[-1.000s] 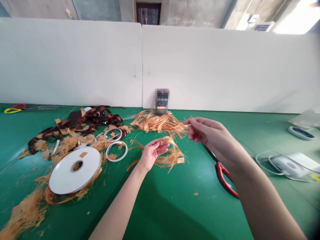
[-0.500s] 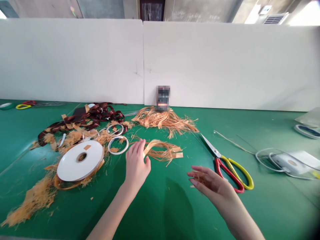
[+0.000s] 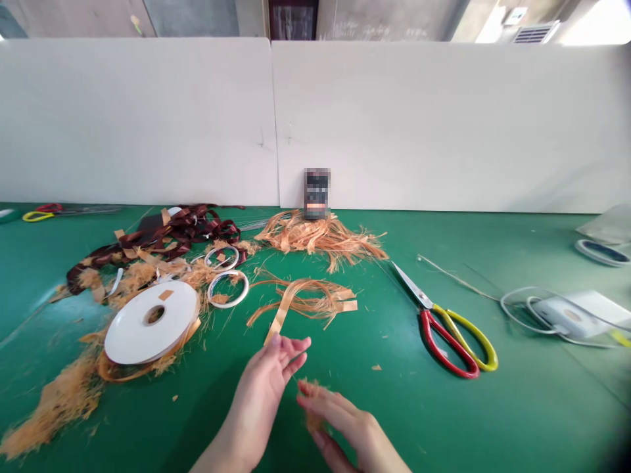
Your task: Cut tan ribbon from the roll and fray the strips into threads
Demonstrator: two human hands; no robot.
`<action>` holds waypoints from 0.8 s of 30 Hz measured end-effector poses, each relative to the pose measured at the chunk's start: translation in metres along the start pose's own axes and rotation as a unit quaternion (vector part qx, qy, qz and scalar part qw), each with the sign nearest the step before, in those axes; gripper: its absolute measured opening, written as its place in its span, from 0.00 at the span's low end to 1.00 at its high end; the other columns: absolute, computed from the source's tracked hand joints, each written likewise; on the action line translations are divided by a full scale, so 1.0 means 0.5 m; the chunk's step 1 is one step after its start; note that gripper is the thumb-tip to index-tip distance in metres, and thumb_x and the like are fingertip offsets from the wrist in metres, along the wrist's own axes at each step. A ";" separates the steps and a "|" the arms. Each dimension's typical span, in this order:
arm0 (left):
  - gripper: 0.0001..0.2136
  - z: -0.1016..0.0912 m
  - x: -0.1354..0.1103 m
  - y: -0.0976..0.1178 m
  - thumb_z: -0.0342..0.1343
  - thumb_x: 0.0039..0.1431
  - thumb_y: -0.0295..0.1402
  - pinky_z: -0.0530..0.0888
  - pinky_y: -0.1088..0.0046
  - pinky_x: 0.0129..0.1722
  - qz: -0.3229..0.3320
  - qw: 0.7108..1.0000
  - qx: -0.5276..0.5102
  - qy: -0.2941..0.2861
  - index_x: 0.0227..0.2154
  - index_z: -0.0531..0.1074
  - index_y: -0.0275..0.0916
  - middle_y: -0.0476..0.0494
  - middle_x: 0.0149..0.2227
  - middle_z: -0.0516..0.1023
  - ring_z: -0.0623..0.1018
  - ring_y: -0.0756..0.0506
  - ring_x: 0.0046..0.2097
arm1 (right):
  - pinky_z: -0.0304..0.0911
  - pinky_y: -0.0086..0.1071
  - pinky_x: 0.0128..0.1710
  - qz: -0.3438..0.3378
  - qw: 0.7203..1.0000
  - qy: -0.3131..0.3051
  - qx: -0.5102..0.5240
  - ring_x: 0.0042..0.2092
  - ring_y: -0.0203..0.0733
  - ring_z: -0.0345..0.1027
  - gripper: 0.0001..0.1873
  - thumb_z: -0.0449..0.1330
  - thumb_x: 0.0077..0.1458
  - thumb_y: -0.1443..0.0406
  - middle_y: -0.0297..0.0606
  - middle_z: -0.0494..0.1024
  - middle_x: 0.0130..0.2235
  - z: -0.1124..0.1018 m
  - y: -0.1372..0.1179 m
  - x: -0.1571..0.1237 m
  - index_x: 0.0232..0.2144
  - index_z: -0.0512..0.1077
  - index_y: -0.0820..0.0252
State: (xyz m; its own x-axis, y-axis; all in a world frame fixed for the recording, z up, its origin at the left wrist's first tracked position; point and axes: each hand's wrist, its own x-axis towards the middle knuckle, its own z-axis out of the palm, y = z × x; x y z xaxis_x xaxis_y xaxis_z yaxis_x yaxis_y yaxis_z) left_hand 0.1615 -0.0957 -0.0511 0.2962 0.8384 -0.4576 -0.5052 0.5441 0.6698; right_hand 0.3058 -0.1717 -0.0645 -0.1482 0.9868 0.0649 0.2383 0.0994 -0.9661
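Note:
My left hand (image 3: 266, 387) is held over the near middle of the green table, fingers loosely apart and with nothing seen in them. Just beyond its knuckles lies the loose end of an orange ribbon (image 3: 280, 318), part of a looped bundle of frayed strips (image 3: 315, 297). Close by on the right, my right hand (image 3: 345, 420) has its fingers curled round a small tuft of orange threads (image 3: 314, 394); part of the tuft is hidden by the fingers. A narrow gap separates the two hands.
Large scissors (image 3: 434, 315) with red and yellow handles lie at right, near a white device (image 3: 576, 312) with cable. On the left are a white ribbon spool (image 3: 150, 322), tape rings (image 3: 227, 289), thread heaps (image 3: 54, 407) and dark brown ribbon (image 3: 197, 226). More orange strips (image 3: 320, 236) lie behind.
My left hand has drawn back from the ribbon bundle towards me. My right hand has moved left, away from the scissors, bringing the thread tuft close to the left hand.

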 end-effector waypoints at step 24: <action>0.14 -0.008 0.073 0.037 0.56 0.55 0.32 0.64 0.58 0.51 0.383 0.763 0.518 0.054 0.45 0.65 0.41 0.37 0.49 0.70 0.70 0.39 0.52 | 0.68 0.40 0.49 0.039 0.986 0.104 0.128 0.46 0.45 0.73 0.17 0.54 0.59 0.53 0.45 0.75 0.52 -0.052 -0.014 0.226 0.32 0.74 0.59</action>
State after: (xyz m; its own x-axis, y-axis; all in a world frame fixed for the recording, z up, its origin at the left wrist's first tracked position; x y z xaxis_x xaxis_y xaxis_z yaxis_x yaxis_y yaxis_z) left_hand 0.1596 -0.0552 -0.0580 0.1383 0.9466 0.2913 0.4317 -0.3224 0.8425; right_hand 0.3125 -0.0574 -0.0441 0.0665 0.9977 0.0115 -0.0126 0.0123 -0.9998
